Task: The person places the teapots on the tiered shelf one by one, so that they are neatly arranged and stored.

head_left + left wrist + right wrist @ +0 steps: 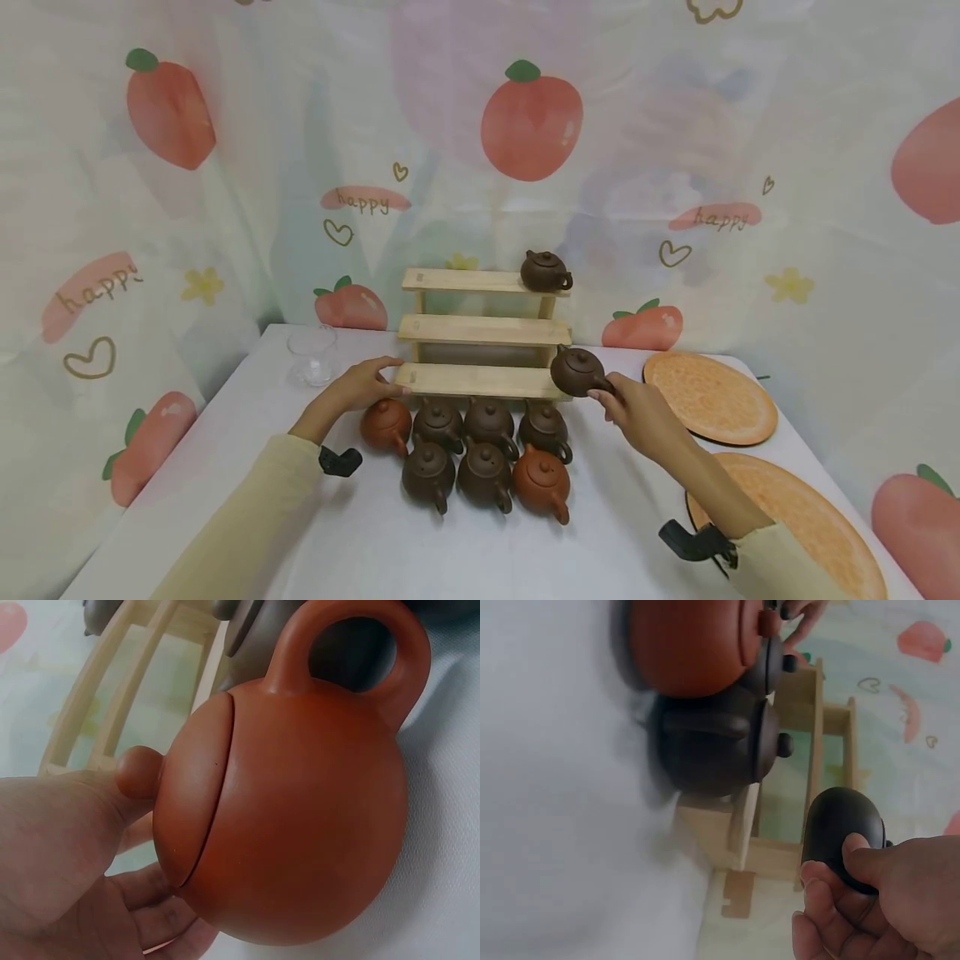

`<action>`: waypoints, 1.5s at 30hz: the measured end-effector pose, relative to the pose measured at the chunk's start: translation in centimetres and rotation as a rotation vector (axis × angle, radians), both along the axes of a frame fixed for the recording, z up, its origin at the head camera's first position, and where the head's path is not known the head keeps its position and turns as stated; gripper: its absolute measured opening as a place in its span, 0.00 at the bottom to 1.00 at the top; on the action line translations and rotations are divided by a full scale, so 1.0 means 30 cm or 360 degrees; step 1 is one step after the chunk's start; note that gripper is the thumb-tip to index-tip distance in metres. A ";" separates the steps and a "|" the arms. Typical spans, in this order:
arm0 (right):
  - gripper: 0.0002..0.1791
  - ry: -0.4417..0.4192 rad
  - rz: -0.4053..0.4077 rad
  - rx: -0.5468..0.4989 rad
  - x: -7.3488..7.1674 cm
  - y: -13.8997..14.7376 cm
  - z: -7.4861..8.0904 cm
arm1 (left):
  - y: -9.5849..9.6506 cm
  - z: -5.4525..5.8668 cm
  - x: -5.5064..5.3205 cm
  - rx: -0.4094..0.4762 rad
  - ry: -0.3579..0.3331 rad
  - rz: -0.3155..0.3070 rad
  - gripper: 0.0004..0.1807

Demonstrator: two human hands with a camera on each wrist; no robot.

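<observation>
My right hand [637,412] grips a dark brown teapot [577,372] by its handle, at the right end of the lowest board of a three-step wooden stand [480,381]. Whether the pot touches that board I cannot tell. At the stand's left end, my left hand [360,385] holds the edge of the lowest board. Close beside that hand is a reddish-brown teapot [300,810], large in the left wrist view. A dark teapot [543,272] sits on the top board's right end. In the right wrist view, fingers and thumb pinch the held pot [844,832].
Two rows of teapots stand before the stand, mostly dark ones [489,427], with another reddish one [542,481] at front right. A clear glass vessel [313,354] is at the back left. Two orange round mats [708,397] lie on the right. Patterned cloth hangs behind.
</observation>
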State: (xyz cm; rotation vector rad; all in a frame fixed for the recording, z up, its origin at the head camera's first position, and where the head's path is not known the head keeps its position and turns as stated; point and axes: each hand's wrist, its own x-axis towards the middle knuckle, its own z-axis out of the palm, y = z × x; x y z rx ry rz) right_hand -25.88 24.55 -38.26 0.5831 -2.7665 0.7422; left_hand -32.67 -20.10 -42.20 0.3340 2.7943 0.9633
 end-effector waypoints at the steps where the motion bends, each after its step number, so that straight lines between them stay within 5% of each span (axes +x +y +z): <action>1: 0.12 0.0001 0.0010 -0.0001 -0.011 -0.008 0.007 | 0.002 0.002 0.002 -0.0005 -0.0002 -0.0001 0.38; 28: 0.15 0.0036 0.0080 -0.0035 -0.316 -0.323 0.220 | -0.013 -0.011 -0.025 -0.0019 -0.0021 -0.0026 0.38; 45: 0.19 -0.0056 -0.0133 -0.0064 -0.458 -0.448 0.233 | -0.003 0.002 -0.022 -0.0048 -0.0018 0.0004 0.36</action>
